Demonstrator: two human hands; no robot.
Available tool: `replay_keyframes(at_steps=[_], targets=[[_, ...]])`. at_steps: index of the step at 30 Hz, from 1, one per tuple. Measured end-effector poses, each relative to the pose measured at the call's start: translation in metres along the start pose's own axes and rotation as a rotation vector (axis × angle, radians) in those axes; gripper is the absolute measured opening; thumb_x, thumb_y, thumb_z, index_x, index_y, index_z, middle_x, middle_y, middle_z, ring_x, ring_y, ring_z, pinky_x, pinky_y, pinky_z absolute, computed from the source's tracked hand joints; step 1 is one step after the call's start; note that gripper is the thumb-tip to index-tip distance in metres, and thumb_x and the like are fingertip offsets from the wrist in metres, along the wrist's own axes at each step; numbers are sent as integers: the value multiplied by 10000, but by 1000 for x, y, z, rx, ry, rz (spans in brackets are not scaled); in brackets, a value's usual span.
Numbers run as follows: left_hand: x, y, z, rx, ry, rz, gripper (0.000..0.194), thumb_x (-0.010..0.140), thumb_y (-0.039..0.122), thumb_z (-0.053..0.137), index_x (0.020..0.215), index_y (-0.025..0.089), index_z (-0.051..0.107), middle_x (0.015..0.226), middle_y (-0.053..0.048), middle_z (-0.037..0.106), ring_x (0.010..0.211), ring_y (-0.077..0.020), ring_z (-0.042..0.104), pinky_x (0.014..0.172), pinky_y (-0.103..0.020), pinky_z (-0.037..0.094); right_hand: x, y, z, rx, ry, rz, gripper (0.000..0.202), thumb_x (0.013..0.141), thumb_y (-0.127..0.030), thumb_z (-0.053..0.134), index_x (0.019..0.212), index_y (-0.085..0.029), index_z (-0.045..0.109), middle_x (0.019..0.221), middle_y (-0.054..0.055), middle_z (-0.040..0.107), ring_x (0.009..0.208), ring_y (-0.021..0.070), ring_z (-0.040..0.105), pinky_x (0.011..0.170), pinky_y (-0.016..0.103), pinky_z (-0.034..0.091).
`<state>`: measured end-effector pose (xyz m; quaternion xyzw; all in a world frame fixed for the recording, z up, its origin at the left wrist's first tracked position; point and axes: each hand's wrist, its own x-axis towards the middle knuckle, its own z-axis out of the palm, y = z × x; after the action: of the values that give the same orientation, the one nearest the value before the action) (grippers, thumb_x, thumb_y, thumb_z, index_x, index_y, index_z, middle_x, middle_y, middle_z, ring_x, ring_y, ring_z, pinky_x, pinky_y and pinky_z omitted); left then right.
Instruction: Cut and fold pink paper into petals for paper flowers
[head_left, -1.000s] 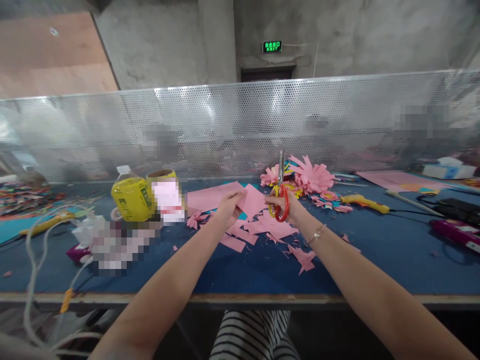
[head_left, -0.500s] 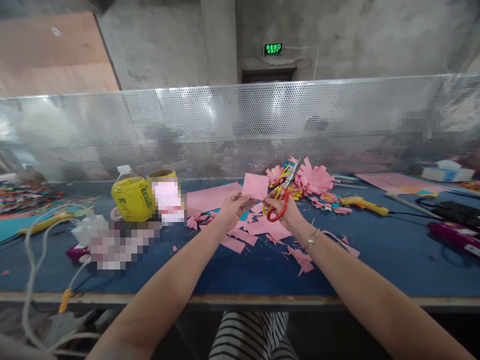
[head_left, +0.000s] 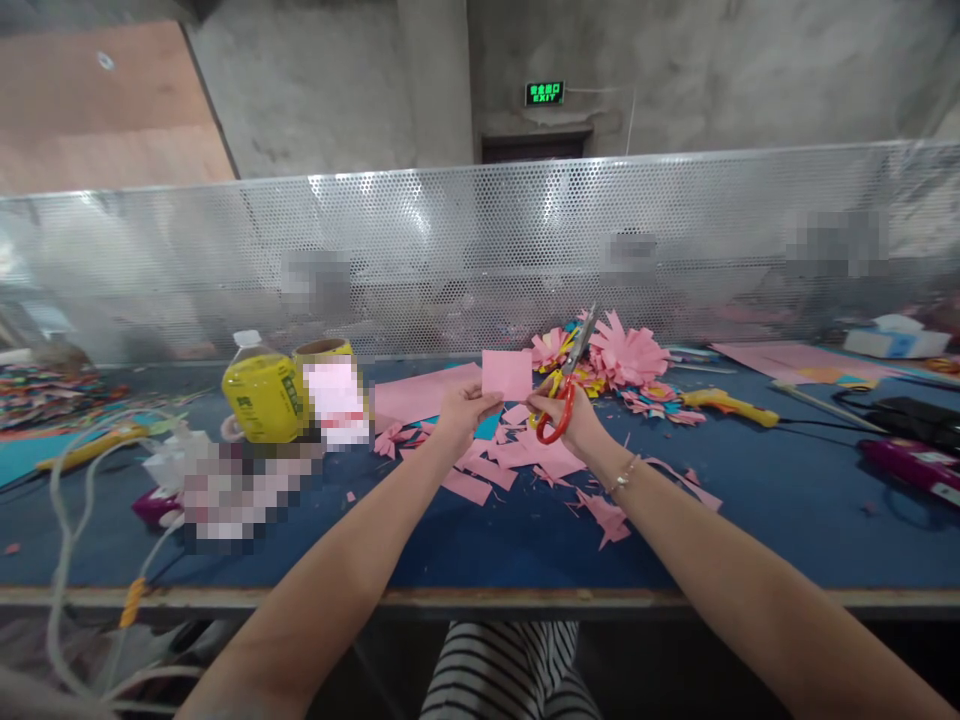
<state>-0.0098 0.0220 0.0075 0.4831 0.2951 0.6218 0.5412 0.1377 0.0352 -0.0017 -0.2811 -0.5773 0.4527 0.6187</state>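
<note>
A small pink paper square (head_left: 507,374) is held up over the table between my two hands. The fingers of my left hand (head_left: 466,410) pinch its lower left corner. My right hand (head_left: 576,412) has a pair of scissors (head_left: 567,392) with red handles tucked in it, blades pointing up and away. Its fingertips also touch the paper's lower right corner. Beneath my hands lie pink paper scraps (head_left: 536,455) and a piece of blue paper (head_left: 487,427). Behind the scissors sits a heap of fringed pink paper flowers (head_left: 628,350).
A yellow-labelled bottle (head_left: 264,392) and a tape roll (head_left: 322,348) stand at left. Yellow glue guns (head_left: 731,406) lie on both sides. Pink sheets (head_left: 427,390) rest behind my left hand. A perforated metal screen (head_left: 450,260) borders the blue table (head_left: 517,560).
The pink square has turned to a more upright, squarer position facing me. The scissors in my right hand have tilted slightly and shifted a little.
</note>
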Motion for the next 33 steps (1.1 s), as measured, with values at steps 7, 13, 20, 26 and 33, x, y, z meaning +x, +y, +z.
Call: replay_keyframes(at_steps=[7,13,20,26,33], targets=[[4,-2,-2,46,58,67,277,460,114,669,716,121,564,626,7,607,554,-76,533,573,-214,412,0,4,0,27,7,86,240,525,-224,659,595,-173,435,536,-49,490,494,85,516,517,240,450],[9,1,-6,128,49,118,267,480,94,577,739,137,526,585,27,565,488,-72,482,490,-204,358,3,-7,-6,-36,92,100,299,572,-374,625,653,-188,405,555,-42,498,494,97,528,408,198,413],[10,-3,-11,399,17,152,269,477,73,572,733,134,518,629,13,576,578,-94,522,559,-217,389,3,-10,-11,-164,5,37,304,540,-320,645,612,-180,385,514,-63,458,374,63,439,363,210,373],[9,-2,-9,253,36,108,220,508,192,643,671,143,504,559,36,549,524,-71,504,546,-211,413,6,-1,-13,-266,6,10,294,520,-272,650,598,-175,384,502,-71,441,392,58,436,389,200,351],[6,-3,-7,209,-6,40,323,495,247,681,780,136,576,656,-21,622,555,-106,547,546,-242,434,5,-5,-13,-258,-28,52,304,526,-307,652,621,-189,389,509,-60,461,427,78,468,461,233,408]])
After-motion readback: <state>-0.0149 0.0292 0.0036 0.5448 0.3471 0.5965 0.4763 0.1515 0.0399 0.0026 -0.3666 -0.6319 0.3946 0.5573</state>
